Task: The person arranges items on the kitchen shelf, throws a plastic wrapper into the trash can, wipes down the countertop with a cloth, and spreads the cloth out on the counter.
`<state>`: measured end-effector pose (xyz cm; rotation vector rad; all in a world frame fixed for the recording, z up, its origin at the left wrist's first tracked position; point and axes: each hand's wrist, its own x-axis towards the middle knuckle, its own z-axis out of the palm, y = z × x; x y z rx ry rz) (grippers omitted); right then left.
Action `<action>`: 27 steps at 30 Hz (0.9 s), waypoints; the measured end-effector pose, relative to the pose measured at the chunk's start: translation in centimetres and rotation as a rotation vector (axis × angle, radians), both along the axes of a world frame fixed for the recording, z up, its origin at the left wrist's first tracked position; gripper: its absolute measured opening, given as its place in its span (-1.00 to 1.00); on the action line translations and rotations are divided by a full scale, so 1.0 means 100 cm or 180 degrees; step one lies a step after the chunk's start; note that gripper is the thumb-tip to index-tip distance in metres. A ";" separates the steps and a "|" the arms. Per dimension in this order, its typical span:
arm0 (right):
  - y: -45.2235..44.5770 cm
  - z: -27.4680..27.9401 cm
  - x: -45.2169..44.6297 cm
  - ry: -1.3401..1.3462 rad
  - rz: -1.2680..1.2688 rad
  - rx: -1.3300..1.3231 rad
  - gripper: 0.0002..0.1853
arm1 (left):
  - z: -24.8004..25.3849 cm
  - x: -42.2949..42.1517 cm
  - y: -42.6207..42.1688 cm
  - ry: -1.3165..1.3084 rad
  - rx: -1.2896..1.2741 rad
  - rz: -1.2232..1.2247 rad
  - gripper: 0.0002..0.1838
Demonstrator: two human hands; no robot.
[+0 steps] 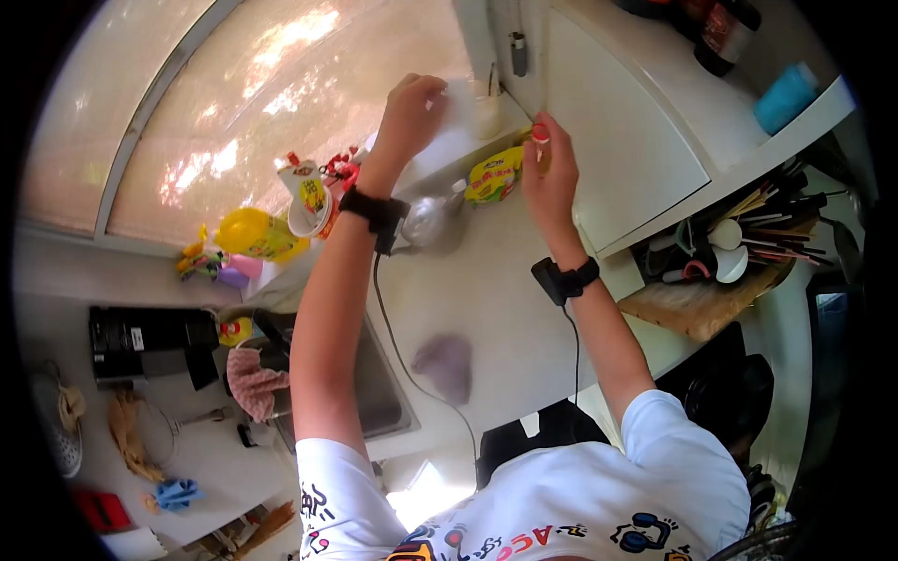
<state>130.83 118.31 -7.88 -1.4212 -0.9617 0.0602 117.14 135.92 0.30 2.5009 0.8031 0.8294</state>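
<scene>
My left hand is raised near the window ledge, its fingers curled inward. A pale, blurred patch lies beside its fingertips, and I cannot make out what the hand holds, if anything. My right hand is closed round a small bottle with a red cap, mostly hidden by the fingers. Just left of that hand, a yellow-green pouch with a white cap lies by the ledge. A clear plastic bag sits on the white counter near my left wrist.
Along the window stand a white cup with packets and a yellow bottle. A sink is at the lower left, a purple-grey cloth on the counter. Utensils lie on a wooden board at right, below a white cabinet.
</scene>
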 end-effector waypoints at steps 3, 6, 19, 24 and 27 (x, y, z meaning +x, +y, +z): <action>0.013 -0.020 0.009 -0.0007 0.0013 -0.0199 -0.53 | -0.024 0.032 0.034 0.0237 0.0284 0.0056 -0.78; 0.014 -0.039 0.012 0.0043 0.0052 -0.0222 -0.53 | -0.047 0.054 0.062 0.0540 0.0476 0.0242 -0.78; 0.044 -0.052 0.028 0.0210 0.0079 -0.0562 -0.62 | -0.074 0.080 0.085 0.0626 0.0227 0.0202 -0.75; 0.115 -0.045 0.045 0.0241 -0.0254 -0.0221 -0.65 | -0.071 0.081 0.085 0.0653 0.0306 0.0066 -0.78; 0.155 -0.039 0.061 0.0048 -0.0239 -0.0146 -0.64 | -0.071 0.083 0.090 0.0612 0.0394 0.0032 -0.79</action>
